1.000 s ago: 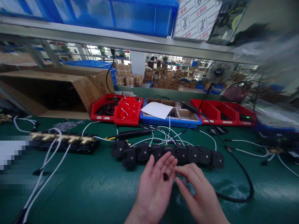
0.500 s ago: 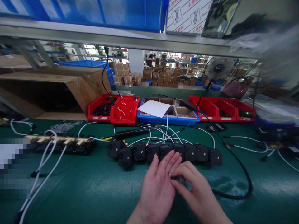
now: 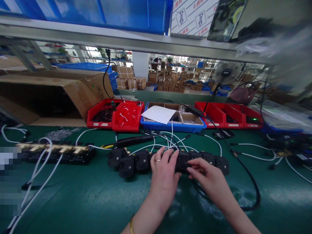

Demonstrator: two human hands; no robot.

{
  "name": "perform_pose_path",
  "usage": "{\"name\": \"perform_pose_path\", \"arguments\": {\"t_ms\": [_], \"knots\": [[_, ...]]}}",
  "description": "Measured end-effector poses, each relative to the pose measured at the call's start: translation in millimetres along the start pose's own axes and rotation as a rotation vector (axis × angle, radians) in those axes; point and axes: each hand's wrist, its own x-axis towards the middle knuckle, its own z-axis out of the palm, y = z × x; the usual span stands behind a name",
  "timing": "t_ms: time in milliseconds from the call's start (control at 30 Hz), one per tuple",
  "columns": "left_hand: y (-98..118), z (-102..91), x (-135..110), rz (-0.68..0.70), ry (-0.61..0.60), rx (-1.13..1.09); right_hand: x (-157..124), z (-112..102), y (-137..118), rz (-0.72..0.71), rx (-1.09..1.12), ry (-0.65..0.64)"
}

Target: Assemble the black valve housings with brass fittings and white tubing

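Observation:
Several black box-shaped units (image 3: 142, 160) with white cables lie in a row on the green bench. Palm down, my left hand (image 3: 165, 172) lies over the middle of this row, its fingers apart and bent over the units and its thumb off to the right. Whether its fingertips touch a unit is hidden. My right hand (image 3: 206, 174) is at the front of a black unit (image 3: 183, 161) just right of my left hand. Its thumb and forefinger are pinched close together by that unit's face; anything between them is too small to make out.
Behind the row stand red bins (image 3: 101, 123), a blue tray (image 3: 174, 125) with white paper (image 3: 159, 114), and more red bins (image 3: 212, 122). A black cable (image 3: 252, 182) curves at right. Brass-fitted assemblies (image 3: 57, 151) lie left, before an open carton (image 3: 48, 120). A shelf (image 3: 136, 40) crosses above.
My left hand has turned from palm up to palm down and moved forward over the black units. My right hand has left the left palm and moved forward and right to a unit.

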Motion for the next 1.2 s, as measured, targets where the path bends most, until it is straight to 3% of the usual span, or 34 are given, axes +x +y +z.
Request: {"name": "perform_pose_path", "arguments": {"t_ms": [167,600,967,1200], "knots": [[-2.4,9.2,8.5,0.047,-0.029,-0.105,8.7,10.9,5.0,-0.097,-0.078,0.075],[0.9,10.2,17.0,0.101,-0.130,0.139,12.5,39.9,7.0,-0.080,-0.179,0.226],[-6.6,8.5,19.1,0.133,-0.170,0.101,12.7,52.5,8.6,-0.028,-0.119,0.292],[-8.5,10.0,20.1,0.147,-0.132,0.077,13.4,61.5,10.6,-0.032,-0.185,0.341]]}}
